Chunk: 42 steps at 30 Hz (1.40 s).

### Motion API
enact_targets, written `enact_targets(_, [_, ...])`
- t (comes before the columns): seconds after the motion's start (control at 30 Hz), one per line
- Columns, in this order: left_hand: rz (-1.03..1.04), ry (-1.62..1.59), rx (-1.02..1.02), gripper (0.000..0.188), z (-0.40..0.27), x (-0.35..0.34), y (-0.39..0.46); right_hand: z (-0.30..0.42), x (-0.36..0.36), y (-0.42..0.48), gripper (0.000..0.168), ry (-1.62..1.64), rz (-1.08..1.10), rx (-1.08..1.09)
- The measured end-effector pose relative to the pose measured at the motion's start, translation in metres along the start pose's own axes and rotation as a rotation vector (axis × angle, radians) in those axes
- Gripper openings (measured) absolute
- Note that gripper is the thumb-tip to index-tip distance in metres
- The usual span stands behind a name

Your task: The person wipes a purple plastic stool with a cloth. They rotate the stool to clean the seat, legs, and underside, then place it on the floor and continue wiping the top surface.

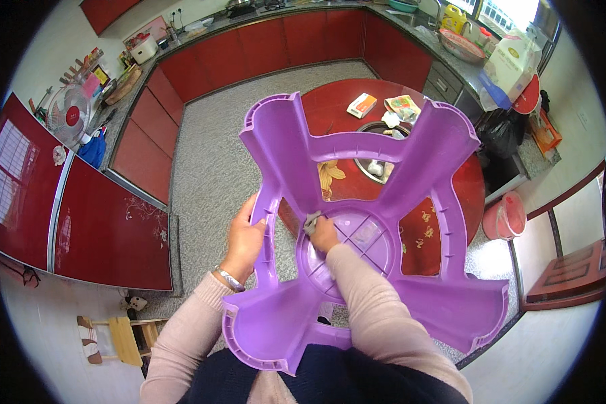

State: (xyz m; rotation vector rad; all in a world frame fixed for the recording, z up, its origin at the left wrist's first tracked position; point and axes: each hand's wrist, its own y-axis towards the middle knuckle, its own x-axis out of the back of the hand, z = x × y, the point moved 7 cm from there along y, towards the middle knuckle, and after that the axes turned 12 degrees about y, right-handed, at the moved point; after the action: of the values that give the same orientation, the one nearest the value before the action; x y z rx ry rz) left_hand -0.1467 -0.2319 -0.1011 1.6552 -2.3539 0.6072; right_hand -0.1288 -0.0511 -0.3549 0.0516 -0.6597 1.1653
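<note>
A purple plastic stool (270,313) is turned so its hollow underside faces me, its legs pointing up toward the camera. My left hand (246,241) grips the brace between the two left legs, thumb on the near face. Inside the stool, my right hand (325,235) presses a greyish cloth (311,222) against the upper left rim of the round, ribbed seat underside. The fingers of that hand are partly hidden by the cloth and wrist.
Beyond the stool stands a round red table (328,111) with an orange-and-white box (362,105), a food packet (403,108) and a round tray (363,169). A pink bucket (505,216) sits at right. Red cabinets (262,43) line the back; a red refrigerator (111,227) is at left.
</note>
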Motion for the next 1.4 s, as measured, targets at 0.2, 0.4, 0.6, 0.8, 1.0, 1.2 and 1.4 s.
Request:
enact_targets(0.2, [0.0, -0.026, 0.065, 0.05, -0.021, -0.005, -0.009, 0.01, -0.029, -0.021, 0.034, -0.215, 0.217, 0.225])
enact_targets(0.4, [-0.019, -0.003, -0.051, 0.053, -0.008, -0.007, -0.007, 0.005, -0.029, -0.095, 0.03, -0.279, 1.121, -0.164])
enact_targets(0.6, [0.025, 0.062, -0.114, 0.056, -0.023, -0.009, -0.011, -0.008, 0.042, -0.022, 0.027, -0.427, 0.486, 0.152])
enact_targets(0.8, [0.03, -0.008, -0.036, 0.057, -0.02, -0.01, -0.008, -0.033, 0.024, -0.018, 0.035, -0.622, 0.341, 0.09])
enact_targets(1.0, [0.012, -0.132, 0.035, 0.052, 0.014, -0.012, 0.0, 0.082, 0.016, -0.049, 0.034, -0.74, 0.84, 0.26])
enact_targets(1.2, [0.268, -0.387, 0.091, 0.053, 0.018, -0.026, -0.001, 0.195, 0.122, -0.087, 0.036, -0.577, 0.481, 0.452])
enact_targets(1.4, [0.559, -0.555, -0.073, 0.069, 0.057, -0.04, -0.018, 0.183, 0.21, -0.213, 0.025, 0.574, 0.007, 0.189])
